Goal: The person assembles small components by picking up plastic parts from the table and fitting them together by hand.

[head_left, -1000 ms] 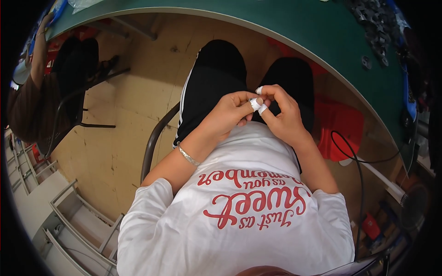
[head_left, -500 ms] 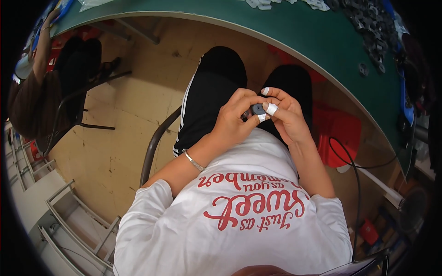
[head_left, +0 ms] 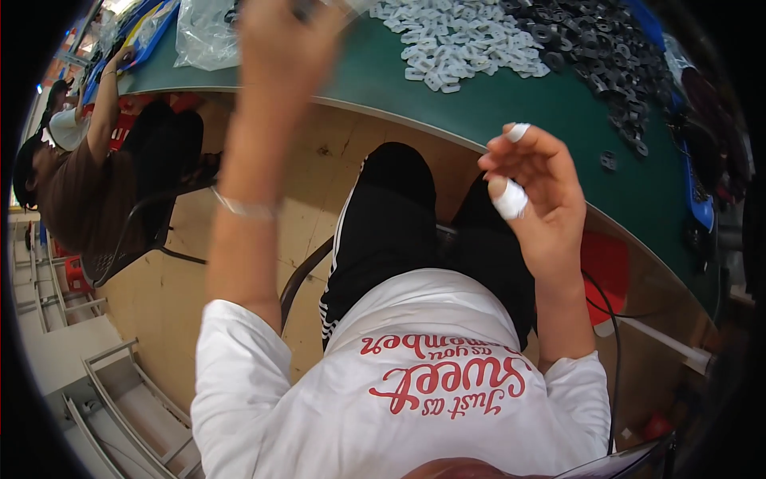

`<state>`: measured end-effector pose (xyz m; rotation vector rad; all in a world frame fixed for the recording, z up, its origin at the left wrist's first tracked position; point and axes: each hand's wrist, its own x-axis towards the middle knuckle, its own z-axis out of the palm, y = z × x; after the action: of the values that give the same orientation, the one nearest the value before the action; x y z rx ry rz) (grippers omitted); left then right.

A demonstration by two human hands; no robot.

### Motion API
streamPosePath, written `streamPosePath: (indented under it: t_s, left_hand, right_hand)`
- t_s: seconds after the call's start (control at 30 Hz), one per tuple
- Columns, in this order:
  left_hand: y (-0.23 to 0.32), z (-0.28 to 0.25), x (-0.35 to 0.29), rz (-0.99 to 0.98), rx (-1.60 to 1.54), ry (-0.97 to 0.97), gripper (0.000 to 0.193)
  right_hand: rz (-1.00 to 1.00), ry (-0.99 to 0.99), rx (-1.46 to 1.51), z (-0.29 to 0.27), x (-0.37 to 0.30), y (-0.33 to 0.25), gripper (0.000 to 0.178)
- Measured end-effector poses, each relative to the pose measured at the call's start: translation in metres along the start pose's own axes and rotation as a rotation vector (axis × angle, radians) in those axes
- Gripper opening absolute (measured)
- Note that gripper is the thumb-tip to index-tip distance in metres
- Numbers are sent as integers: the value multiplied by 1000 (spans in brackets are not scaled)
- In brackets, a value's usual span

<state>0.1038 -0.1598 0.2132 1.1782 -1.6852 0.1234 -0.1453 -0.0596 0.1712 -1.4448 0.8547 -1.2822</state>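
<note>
My left hand (head_left: 283, 44) is raised high over the edge of the green table (head_left: 415, 92), blurred by motion, with a thin bracelet on its wrist. Its fingers look closed around a small dark part (head_left: 305, 8) at the top edge of the picture. My right hand (head_left: 533, 188) hovers above my lap, just below the table's rim. Its fingers are loosely curled and apart, white tape wraps two fingertips, and nothing is in it. On the table beyond lie a heap of small white plastic pieces (head_left: 459, 40) and a heap of black ring-shaped parts (head_left: 594, 44).
A clear plastic bag (head_left: 199, 32) lies on the table at the left. Another person (head_left: 76, 188) sits at the far left with an arm on the table. A red box (head_left: 606, 267) and a black cable (head_left: 600, 319) are under the table at right. Metal racks (head_left: 104, 383) stand lower left.
The two hands were together over my lap around a small dark part. They have separated: the left hand swung up to the table, the right hand stayed and opened.
</note>
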Motion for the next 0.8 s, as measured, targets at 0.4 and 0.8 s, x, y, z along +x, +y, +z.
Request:
streamPosePath:
  t_s: [0.4,0.8]
  left_hand:
    - [31,11,-63,-1022,-1338,-506,36]
    - [69,63,-265,-1875,-1501,-599,22]
  right_hand:
    - [-124,198,-812,-52,105,22,21]
    - [-251,152,-1191,-38,108,35,21]
